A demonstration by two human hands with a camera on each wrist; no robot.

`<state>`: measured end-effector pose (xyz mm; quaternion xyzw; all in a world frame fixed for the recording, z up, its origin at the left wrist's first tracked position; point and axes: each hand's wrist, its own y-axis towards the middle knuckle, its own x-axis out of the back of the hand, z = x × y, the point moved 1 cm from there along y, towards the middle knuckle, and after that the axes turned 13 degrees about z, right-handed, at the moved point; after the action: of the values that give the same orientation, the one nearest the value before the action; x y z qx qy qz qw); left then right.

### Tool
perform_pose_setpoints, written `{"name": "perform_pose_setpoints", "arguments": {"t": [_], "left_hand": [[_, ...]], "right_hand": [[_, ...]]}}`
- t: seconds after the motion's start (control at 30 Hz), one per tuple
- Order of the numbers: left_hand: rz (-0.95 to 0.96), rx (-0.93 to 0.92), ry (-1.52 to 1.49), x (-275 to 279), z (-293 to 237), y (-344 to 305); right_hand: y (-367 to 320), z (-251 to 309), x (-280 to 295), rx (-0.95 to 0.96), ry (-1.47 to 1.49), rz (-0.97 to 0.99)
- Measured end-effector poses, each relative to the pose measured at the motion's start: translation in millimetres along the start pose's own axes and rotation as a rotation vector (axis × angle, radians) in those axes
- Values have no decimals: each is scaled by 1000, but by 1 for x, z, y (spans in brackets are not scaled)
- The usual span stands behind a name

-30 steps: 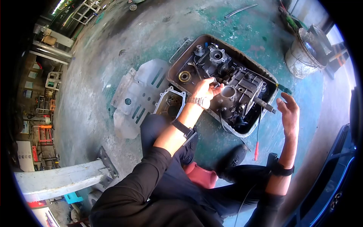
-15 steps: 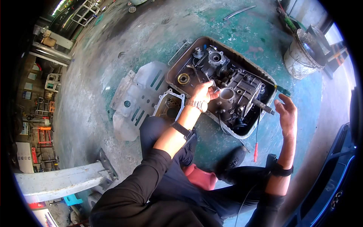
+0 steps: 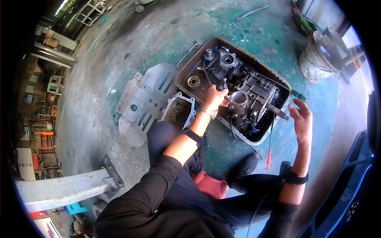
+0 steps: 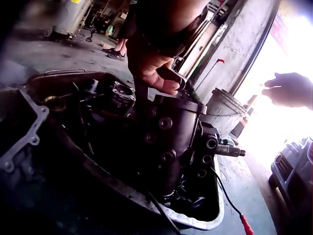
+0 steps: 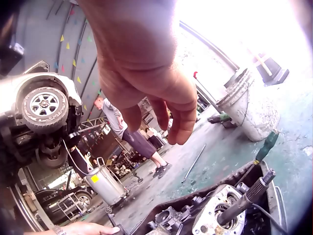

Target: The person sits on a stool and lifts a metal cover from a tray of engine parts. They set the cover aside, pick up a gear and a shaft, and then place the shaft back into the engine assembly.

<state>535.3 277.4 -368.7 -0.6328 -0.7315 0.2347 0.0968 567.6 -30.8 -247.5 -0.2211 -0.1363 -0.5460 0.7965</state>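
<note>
Black sleeves (image 3: pixel 143 188), silver link-band wristwatch (image 3: pixel 209 112), black forearm straps (image 3: pixel 193 137), dark trousers (image 3: pixel 180 194), black shoes (image 3: pixel 248 164).

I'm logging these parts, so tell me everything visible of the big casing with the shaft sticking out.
The casing looks like dark grey metal, grimy and ribbed on top. It sits in the tray among other parts. One end has a round collar, its mouth open upward, with round bosses down its side; from the other a ridged shaft reaches over the rim. The left hand is beside the collar; whether they touch is unclear.
</note>
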Motion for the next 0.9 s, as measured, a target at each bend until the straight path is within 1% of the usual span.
{"name": "perform_pose_setpoints", "arguments": {"t": [0.07,0.17,0.2,0.27,0.3,0.37,0.5,0.57,0.73,0.8,0.83,0.87,0.9], "left_hand": [[-35,-15,17,-1,2,0],[-114,-88,234,2,12,7],[-115,-89,234,5,21,14],[-239,-168,520,12,33,25],[-240,-169,520,10,30,21],[-322,-169,712,4,16,7],[-344,-188,633,4,12,3],[-370,-140,702,7,15,6],[-360,-154,727,30,34,28],[-599,-245,787,37,37,35],[-617,-231,686,37,35,35],[-616,-231,687,40,32,35],[-575,-180,616,42,23,34]], "right_hand": [[-2,3,-1,1,6,-5],[-2,3,-1,-2,6,-7],[-2,2,0,-7,2,-1],[-2,0,0,-4,6,1],[-2,0,0,-2,10,2],[-2,2,0,-5,7,1],[-2,0,0,1,-5,-6],[-2,1,1,-3,-1,-5],[-2,0,1,-20,4,-16],[-2,1,2,-18,2,-3],[-1,1,1,-18,3,-3],[-1,0,1,-12,7,-8],[0,0,0,-5,10,-13]]}}
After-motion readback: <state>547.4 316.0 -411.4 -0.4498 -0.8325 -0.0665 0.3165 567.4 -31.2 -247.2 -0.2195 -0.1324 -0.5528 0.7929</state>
